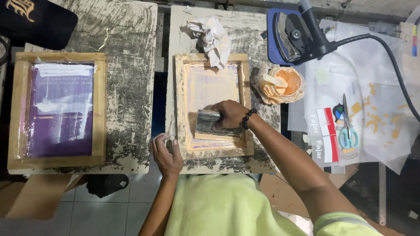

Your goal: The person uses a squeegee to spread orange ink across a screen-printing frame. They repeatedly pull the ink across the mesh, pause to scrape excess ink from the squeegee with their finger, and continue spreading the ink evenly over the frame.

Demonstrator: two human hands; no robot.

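My right hand (232, 114) grips a squeegee (209, 123) with a dark handle, pressed onto the mesh of a wooden printing screen frame (179, 109) smeared with pale orange ink. A black bead bracelet sits on that wrist. My left hand (166, 154) presses on the table edge at the frame's near left corner, with something small and white under its fingers. A crumpled white rag (212, 37) lies on the frame's far edge.
A second wooden screen frame (13, 113) with a purple mesh lies on the left table. An open tub of orange ink (286, 83) with a spatula, an iron (293, 37) with a cable, scissors (348, 131) and paper sheets are at the right.
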